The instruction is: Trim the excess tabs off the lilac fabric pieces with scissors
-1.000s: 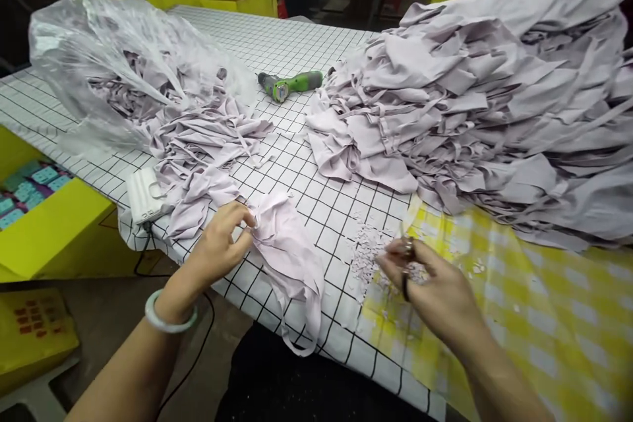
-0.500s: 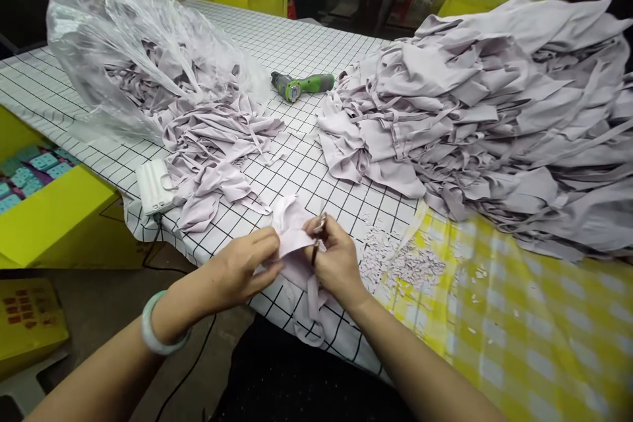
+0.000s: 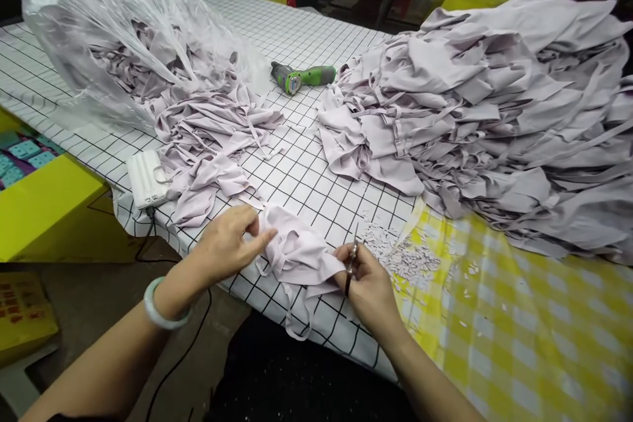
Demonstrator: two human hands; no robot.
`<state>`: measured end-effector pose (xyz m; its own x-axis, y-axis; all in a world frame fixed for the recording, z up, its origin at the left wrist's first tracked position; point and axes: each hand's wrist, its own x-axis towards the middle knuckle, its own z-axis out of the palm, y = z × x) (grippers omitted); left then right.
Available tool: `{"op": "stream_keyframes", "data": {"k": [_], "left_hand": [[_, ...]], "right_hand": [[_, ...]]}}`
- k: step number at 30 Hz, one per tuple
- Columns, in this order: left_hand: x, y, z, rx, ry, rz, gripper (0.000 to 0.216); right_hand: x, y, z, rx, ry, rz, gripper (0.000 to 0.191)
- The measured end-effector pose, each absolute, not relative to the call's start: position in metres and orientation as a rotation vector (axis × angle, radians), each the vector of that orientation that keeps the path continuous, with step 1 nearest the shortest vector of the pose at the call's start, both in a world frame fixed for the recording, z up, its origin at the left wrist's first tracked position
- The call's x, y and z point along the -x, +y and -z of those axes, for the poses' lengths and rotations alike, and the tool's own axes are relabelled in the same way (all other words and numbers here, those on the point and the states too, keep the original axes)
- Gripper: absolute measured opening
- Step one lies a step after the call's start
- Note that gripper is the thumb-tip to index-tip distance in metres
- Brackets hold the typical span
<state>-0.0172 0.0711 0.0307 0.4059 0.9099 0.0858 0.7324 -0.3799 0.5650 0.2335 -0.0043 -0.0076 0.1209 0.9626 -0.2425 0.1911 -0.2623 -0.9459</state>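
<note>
A pale lilac piece of fabric with narrow straps lies crumpled near the table's front edge. My left hand is beside its left end, thumb stretched toward it and fingers loosely parted, apparently holding nothing. In my right hand is a small pair of scissors, blades pointing up and away from me. The same hand's fingertips are at the fabric's right corner; whether they pinch it is hard to make out. One strap hangs in a loop over the table edge.
Lilac pieces spill from a clear plastic bag at left. A large lilac heap fills the right. A green-black tool lies between them. Small clippings cover the yellow checked cloth's edge. A white corded device sits at left.
My hands have moved apart, the left releasing the fabric and drawing left, the right shifting right with the scissors. The fabric has come down onto the table and spread out.
</note>
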Motion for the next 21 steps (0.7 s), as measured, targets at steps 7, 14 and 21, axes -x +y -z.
{"op": "stream_keyframes", "data": {"k": [7,14,21], "left_hand": [[0.001,0.033,-0.01,-2.067,1.266,-0.568,0.013],[-0.002,0.056,-0.022,-1.529,1.267,-0.579,0.018],[-0.021,0.062,-0.005,-1.912,1.432,-0.584,0.012]], "right_hand": [[-0.251,0.009,-0.008,1.358,-1.279,-1.385,0.029],[-0.233,0.04,-0.002,1.127,-1.288,-1.381,0.024],[-0.194,0.065,0.018,1.463,-1.442,-1.137,0.016]]}}
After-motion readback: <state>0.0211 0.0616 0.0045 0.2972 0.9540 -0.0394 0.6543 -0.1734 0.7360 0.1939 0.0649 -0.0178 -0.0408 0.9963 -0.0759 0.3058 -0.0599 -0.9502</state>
